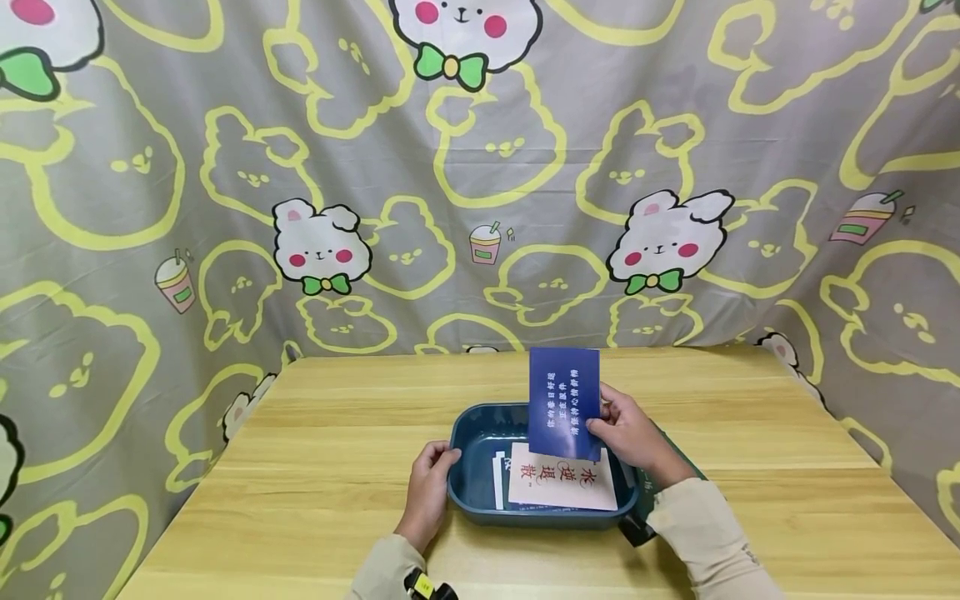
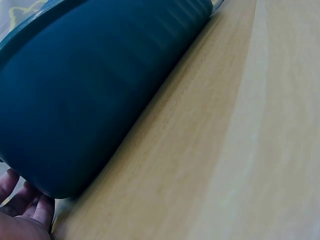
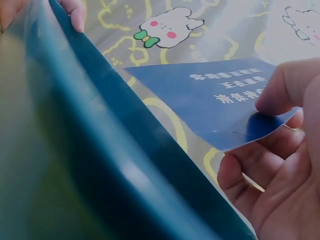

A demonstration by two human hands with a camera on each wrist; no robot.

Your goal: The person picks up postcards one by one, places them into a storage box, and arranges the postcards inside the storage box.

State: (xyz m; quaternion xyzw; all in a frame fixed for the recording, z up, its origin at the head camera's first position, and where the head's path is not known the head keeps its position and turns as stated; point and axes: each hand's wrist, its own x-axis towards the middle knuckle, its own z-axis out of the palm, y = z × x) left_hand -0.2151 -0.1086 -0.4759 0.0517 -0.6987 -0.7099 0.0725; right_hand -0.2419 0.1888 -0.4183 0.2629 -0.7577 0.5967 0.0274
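My right hand (image 1: pixel 633 429) pinches a blue card (image 1: pixel 564 396) with white writing between thumb and fingers. The card is raised above a dark teal plastic basin (image 1: pixel 480 458), its lower edge overlapping a pale pink card (image 1: pixel 562 479) with red characters inside. Beneath the pink card, a white-and-blue printed piece (image 1: pixel 498 479) partly shows. At the basin's left end, my left hand (image 1: pixel 429 486) grips the rim, thumb on top and fingers along the outer wall. In the right wrist view the blue card (image 3: pixel 200 95) bends slightly under the thumb.
The basin stands on a light wood-grain table (image 1: pixel 337 433). Behind the right forearm, a green edge (image 1: pixel 681 454) shows, mostly hidden. A black piece (image 1: pixel 637 530) sits by the right cuff. A grey curtain (image 1: pixel 480 250) with cartoon rabbits surrounds the table at the back and sides.
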